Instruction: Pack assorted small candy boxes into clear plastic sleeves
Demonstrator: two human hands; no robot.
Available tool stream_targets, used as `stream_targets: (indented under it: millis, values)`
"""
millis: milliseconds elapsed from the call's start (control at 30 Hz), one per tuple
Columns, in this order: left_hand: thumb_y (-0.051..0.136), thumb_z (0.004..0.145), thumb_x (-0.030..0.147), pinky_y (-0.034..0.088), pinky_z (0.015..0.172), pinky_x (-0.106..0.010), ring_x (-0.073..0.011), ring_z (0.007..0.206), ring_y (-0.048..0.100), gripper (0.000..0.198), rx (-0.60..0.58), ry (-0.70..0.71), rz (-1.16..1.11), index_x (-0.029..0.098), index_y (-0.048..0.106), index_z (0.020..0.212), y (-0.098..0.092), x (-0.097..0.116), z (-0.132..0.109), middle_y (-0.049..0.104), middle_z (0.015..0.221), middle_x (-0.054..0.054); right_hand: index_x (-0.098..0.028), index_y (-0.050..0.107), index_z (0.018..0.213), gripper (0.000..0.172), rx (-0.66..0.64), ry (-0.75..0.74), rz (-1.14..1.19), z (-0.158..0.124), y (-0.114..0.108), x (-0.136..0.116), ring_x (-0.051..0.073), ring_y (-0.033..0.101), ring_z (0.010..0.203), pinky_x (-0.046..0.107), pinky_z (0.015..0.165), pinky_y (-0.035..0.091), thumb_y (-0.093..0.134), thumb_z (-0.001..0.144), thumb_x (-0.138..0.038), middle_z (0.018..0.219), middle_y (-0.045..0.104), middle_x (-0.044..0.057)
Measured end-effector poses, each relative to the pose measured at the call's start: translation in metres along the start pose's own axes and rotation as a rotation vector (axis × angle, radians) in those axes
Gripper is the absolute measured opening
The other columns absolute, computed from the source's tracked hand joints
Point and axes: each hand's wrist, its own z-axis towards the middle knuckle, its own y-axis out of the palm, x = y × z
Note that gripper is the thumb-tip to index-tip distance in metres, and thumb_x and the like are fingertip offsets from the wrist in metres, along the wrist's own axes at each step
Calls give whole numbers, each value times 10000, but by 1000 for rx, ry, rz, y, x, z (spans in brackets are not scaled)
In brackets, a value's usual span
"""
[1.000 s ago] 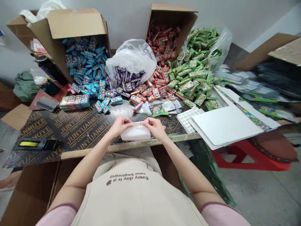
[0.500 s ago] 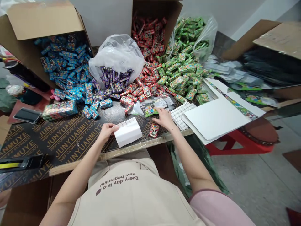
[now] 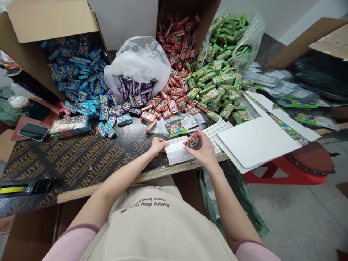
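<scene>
My left hand point(image 3: 158, 145) grips the left end of a small white box point(image 3: 176, 152) that lies at the front edge of the dark plywood table point(image 3: 81, 159). My right hand point(image 3: 202, 146) is closed round a small red packet point(image 3: 192, 140) and holds it right over the box's right end. Loose heaps of small packets lie just beyond: blue point(image 3: 78, 76), purple point(image 3: 136, 92), red point(image 3: 174, 98) and green point(image 3: 217, 79).
A white blister tray point(image 3: 217, 128) and white cards point(image 3: 252, 139) lie right of my hands. A printed sachet point(image 3: 175, 127) sits behind the box. A wrapped packet bundle point(image 3: 70, 125), a phone point(image 3: 33, 131) and a tape dispenser point(image 3: 24, 186) are to the left. Open cartons stand at the back.
My right hand picked a red packet off the table and brought it to the white box. The box has shifted right, with my left hand still on it.
</scene>
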Motion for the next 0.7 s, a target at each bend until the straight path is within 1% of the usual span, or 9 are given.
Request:
stream_targets:
  millis: [100,167,233,333,367,433,567,633,700]
  values:
    - [767,656,169,530,652,-330,-184,581,638,155,46,60,102,134,646,564,17,3,2,620,525,-35,-154,402,1391,806,-193,61,-120,-11,27,-10,344,583,1020,466,857,435,702,704,-450,1163,632,166]
    - [784,648,200,509,747,-340,-210,695,658,139,75,155,190,151,672,583,8,5,-2,661,598,-53,-153,409,1392,800,-256,100,-166,-20,44,-7,353,578,1030,472,846,425,708,709,-444,1162,640,179]
    - [759,700,275,481,795,-326,-209,764,655,122,147,334,325,172,708,658,-15,4,-8,704,703,-65,-181,387,1414,807,-216,92,-165,-23,52,1,366,539,1118,490,881,404,697,727,-471,1266,590,193]
    - [630,829,334,459,763,-294,-179,744,635,196,397,607,479,180,722,750,-59,-2,-14,717,782,-70,-202,369,1430,767,-101,78,-163,-11,49,14,383,445,1252,522,947,363,625,786,-529,1435,439,210]
    - [605,845,329,455,745,-287,-174,732,627,214,499,645,479,174,715,747,-73,-5,-14,708,770,-68,-188,379,1425,743,-77,74,-169,-2,47,17,382,420,1282,521,968,354,603,804,-530,1462,401,216]
    - [599,839,318,450,700,-275,-163,686,610,208,584,663,462,168,701,738,-94,-14,-12,682,726,-52,-161,388,1420,716,-84,36,-200,23,44,22,379,367,1336,516,1005,337,597,822,-493,1491,358,221]
    - [607,809,311,459,645,-259,-142,629,596,178,518,619,406,170,698,747,-109,-31,-13,674,722,-34,-189,370,1443,728,-321,-165,-324,76,50,25,371,318,1386,570,1054,276,664,787,-297,1507,360,183]
    - [606,800,316,475,637,-256,-147,657,613,176,452,607,381,174,706,771,-110,-35,-19,688,757,-40,-176,421,1412,662,-435,-276,-375,93,55,22,345,403,1335,552,1062,287,651,793,-215,1443,459,172]
    - [610,791,318,489,638,-259,-152,676,627,176,412,592,359,176,713,783,-112,-35,-26,700,781,-47,-143,475,1371,568,-484,-393,-413,100,59,18,316,497,1241,483,1034,349,620,824,-194,1342,557,170]
